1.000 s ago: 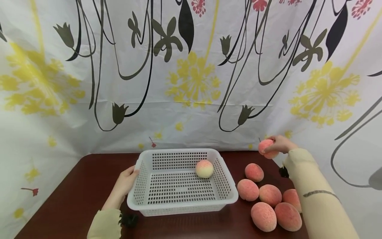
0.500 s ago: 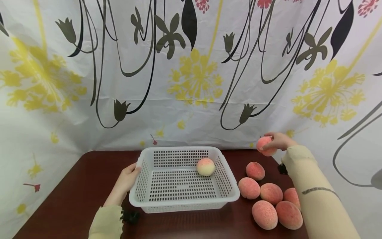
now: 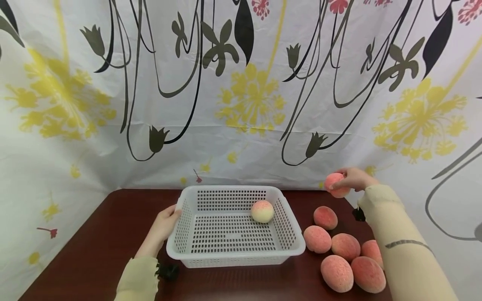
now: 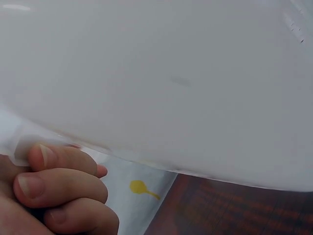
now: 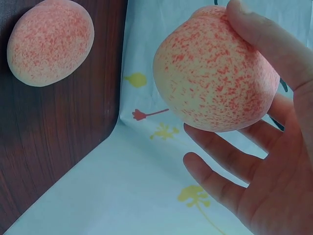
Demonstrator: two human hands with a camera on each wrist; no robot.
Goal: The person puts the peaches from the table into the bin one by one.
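Observation:
A white plastic basket (image 3: 237, 254) with slotted walls sits on the table in the head view, one pale pink peach (image 3: 262, 211) lying in its back right part. My left hand (image 3: 165, 223) grips the basket's left rim; in the left wrist view its fingers (image 4: 63, 171) curl beside the smooth white rim (image 4: 171, 122). Out past the table's back right corner, my right hand (image 3: 355, 179) holds another peach (image 5: 215, 73) in the air, between the thumb and fingers. Several more peaches (image 3: 337, 274) lie on the table right of the basket, one partly hidden by my right sleeve.
The dark reddish-brown wooden table (image 3: 94, 251) has a rounded back left corner. Behind and around it hangs a white flower-printed cloth (image 3: 233, 104), close to the table's back edge. A loose peach (image 5: 51, 41) lies near the table edge in the right wrist view.
The head view has shifted a little, so the scene sits slightly further right. Both hands keep their hold, and the peach stays raised at the same spot.

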